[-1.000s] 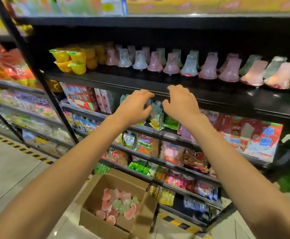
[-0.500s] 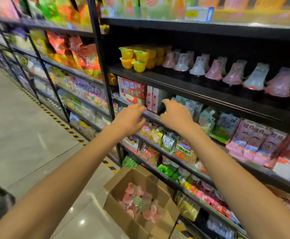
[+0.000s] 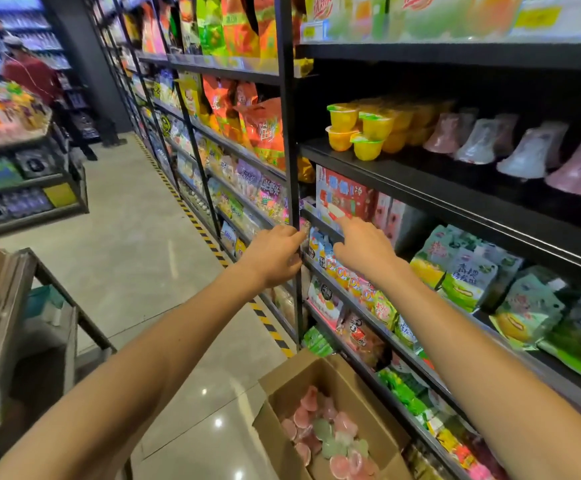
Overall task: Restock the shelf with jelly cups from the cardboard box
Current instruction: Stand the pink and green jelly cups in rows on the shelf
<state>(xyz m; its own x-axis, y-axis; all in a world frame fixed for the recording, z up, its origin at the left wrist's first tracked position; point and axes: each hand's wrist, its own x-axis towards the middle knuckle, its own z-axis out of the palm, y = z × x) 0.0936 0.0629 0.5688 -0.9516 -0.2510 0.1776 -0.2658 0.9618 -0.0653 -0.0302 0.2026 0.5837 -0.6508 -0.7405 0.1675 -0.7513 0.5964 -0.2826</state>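
Nothing is held in either hand. The left hand (image 3: 277, 252) is stretched forward with the back turned up and the fingers loosely bent, close to the black upright post (image 3: 291, 174) of the shelf (image 3: 455, 188); whether the fingertips touch the post cannot be told. The right hand (image 3: 363, 249) is also stretched forward, back up, with the fingers loosely curved and pointed toward the front edge of a lower shelf board, just under a red box (image 3: 342, 197). No grasp is seen there. Both forearms are bare and are extended from the bottom corners of the view toward the shelf, nearly parallel, with the two hands near each other.

The cardboard box (image 3: 320, 375) is placed on the floor at the foot of the shelf, below and between the arms, with its flaps open. Pink and green jelly cups (image 3: 330, 434) are lying inside it in a loose pile.

On the upper board, near its left end, yellow cups (image 3: 361, 131) are stacked in two layers. To the right of them, pink and pale jelly packs (image 3: 524, 150) are set in rows along the same board. Snack bags (image 3: 465, 271) are arranged on the boards under it.

At the left edge a metal cart (image 3: 12, 323) is partly seen. Far down the aisle a person (image 3: 33, 77) in red is standing, blurred.
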